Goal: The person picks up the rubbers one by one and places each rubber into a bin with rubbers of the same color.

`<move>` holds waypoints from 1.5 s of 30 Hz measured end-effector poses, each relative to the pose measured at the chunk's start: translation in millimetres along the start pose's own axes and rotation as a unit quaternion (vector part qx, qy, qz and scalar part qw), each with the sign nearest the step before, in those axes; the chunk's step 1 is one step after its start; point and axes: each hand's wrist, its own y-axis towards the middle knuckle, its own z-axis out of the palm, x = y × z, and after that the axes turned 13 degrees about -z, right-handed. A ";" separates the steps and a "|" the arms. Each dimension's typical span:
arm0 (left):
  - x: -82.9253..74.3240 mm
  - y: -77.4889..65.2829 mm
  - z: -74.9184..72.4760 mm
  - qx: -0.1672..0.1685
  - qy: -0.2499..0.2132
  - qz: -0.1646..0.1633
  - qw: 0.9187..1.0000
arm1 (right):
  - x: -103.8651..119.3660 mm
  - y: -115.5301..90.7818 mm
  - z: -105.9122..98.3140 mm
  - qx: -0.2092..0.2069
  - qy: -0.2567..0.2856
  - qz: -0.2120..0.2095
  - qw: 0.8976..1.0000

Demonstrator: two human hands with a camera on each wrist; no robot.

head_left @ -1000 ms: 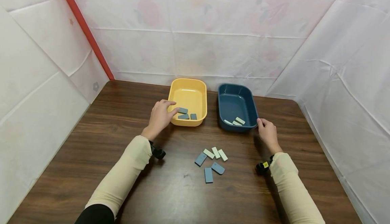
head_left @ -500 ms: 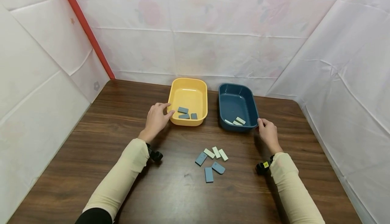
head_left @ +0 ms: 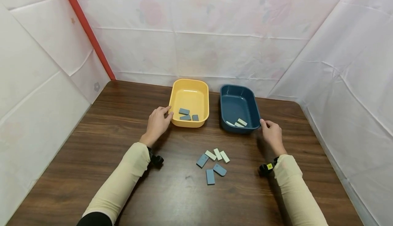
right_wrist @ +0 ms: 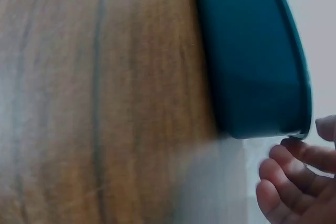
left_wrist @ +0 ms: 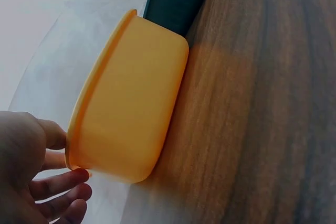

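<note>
At the left side of the yellow bin [head_left: 189, 124], my left hand [head_left: 156, 123] touches the rim with thumb and index finger, the other fingers loosely bent. Three grey-blue flat blocks [head_left: 184, 111] lie in that bin. My right hand [head_left: 272, 136] is at the near right corner of the dark blue bin [head_left: 239, 129]. In the right wrist view its thumb stands slightly off the rim of the dark blue bin [right_wrist: 257, 61], while the index finger is just under it. Pale cream blocks [head_left: 242, 122] lie in the blue bin. Neither hand visibly holds a block.
On the brown wooden table [head_left: 172, 192], in front of the bins, lie three pale cream blocks [head_left: 217, 154] and three grey-blue blocks [head_left: 210, 177]. White sheets [head_left: 196, 52] hang behind and at both sides. A red pole [head_left: 87, 31] slants at the back left.
My left hand has drawn back leftward from over the yellow bin's blocks to its rim. My right hand has shifted slightly right, its thumb and fingers a little farther apart. The blocks have not moved.
</note>
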 end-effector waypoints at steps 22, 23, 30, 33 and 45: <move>3.8 1.7 -0.2 -0.010 -0.014 0.006 1.000 | 56.1 -18.2 -3.1 0.073 0.017 -0.135 0.988; 3.9 1.9 -0.3 -0.009 -0.015 0.007 1.000 | 57.9 -19.3 -1.8 0.083 0.020 -0.136 0.987; 4.4 2.5 -1.9 -0.002 -0.008 0.009 1.000 | 65.2 -27.1 10.7 0.152 0.030 -0.157 0.975; 4.5 2.9 -1.4 -0.007 -0.004 0.013 1.000 | 66.5 -29.6 16.6 0.176 0.029 -0.176 0.968; 5.4 4.3 0.9 -0.011 0.001 0.016 1.000 | 70.7 -40.7 35.4 0.303 0.022 -0.233 0.924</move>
